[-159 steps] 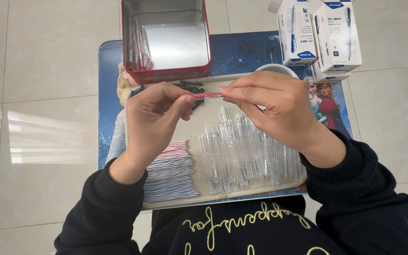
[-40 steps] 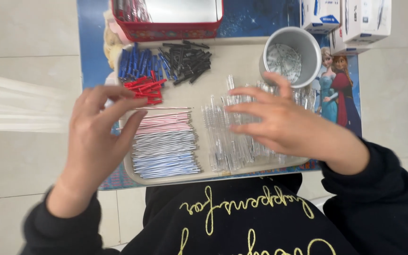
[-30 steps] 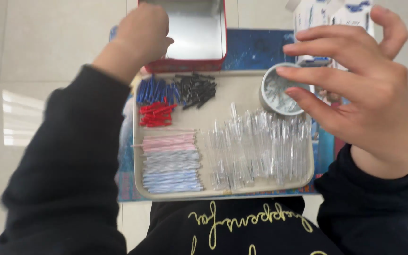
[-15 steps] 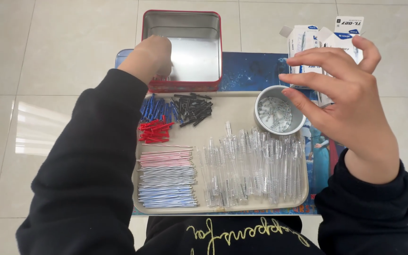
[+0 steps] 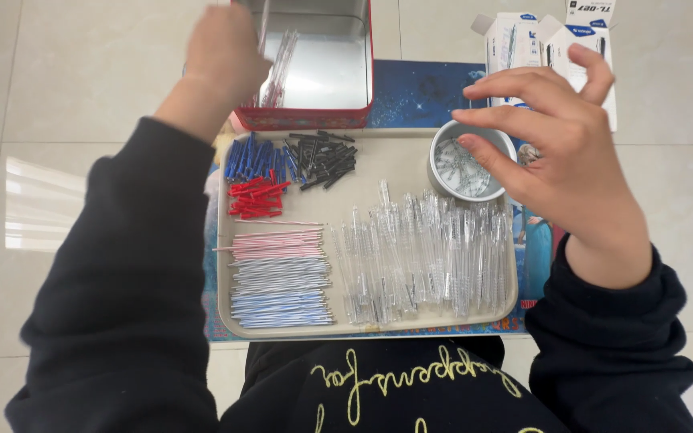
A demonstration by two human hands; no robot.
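the left hand (image 5: 222, 52) is seen at the upper left of the frame, reached out over the red-rimmed metal tin (image 5: 314, 68) at the top centre. its fingers are curled at the tin's left edge, and whether they pinch one of the clear pens (image 5: 281, 56) leaning inside the tin cannot be told, since the fingertips are blurred and turned away. the pens in the tin are stood on a slant, their long axis running from the lower left towards the upper right, just to the right of this hand.

the right hand (image 5: 559, 152) is held at the right of the frame with its fingers spread and nothing gripped, hovering above the small round metal cup (image 5: 441, 143) and apart from it. the cup is set in the upper right corner of the beige tray (image 5: 378, 156).

on the tray, clear pen barrels (image 5: 427, 256) are laid in a row, long axis running up and down the frame, directly below and left of the right hand, which is the nearer one. thin refills (image 5: 278, 273) are stacked at the lower left, lying crosswise, with red caps (image 5: 254, 199), blue caps (image 5: 254, 159) and black caps (image 5: 322, 156) heaped above them. two white boxes (image 5: 551, 40) are seen at the upper right.
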